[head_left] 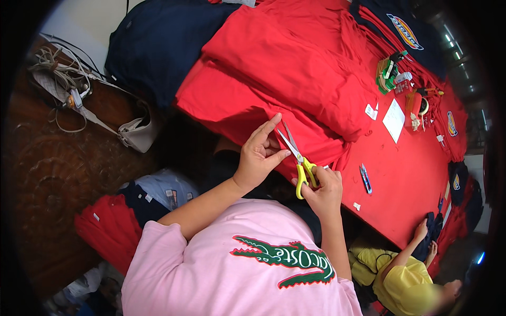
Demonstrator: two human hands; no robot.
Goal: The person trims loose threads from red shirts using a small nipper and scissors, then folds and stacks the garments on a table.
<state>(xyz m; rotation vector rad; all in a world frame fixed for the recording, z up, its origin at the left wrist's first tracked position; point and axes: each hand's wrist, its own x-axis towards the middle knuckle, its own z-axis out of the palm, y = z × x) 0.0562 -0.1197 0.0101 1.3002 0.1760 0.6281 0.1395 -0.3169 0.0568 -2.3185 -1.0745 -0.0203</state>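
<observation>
- I'm looking down on both bare hands at the near edge of the red fabric pile [284, 63]; it lies heaped across the red worktop [406, 174];
- right hand [326, 190]: closed round the yellow handles of the scissors [298, 157]; blades a little parted, tips pointing up and away toward the red cloth, right beside the other hand;
- left hand [262, 151]: half open, forefinger stretched out at the cloth's edge, thumb well apart from it and near the blades, other fingers curled; I can't tell whether they pinch any fabric;
- right of the scissors, I have blue thread snips [366, 178] lying on the worktop; farther back, a white paper sheet [393, 121];
- navy fabric [163, 47] sits left of the red pile;
- lower right, a co-worker in a yellow shirt [406, 282] has both hands at dark cloth [434, 231].
</observation>
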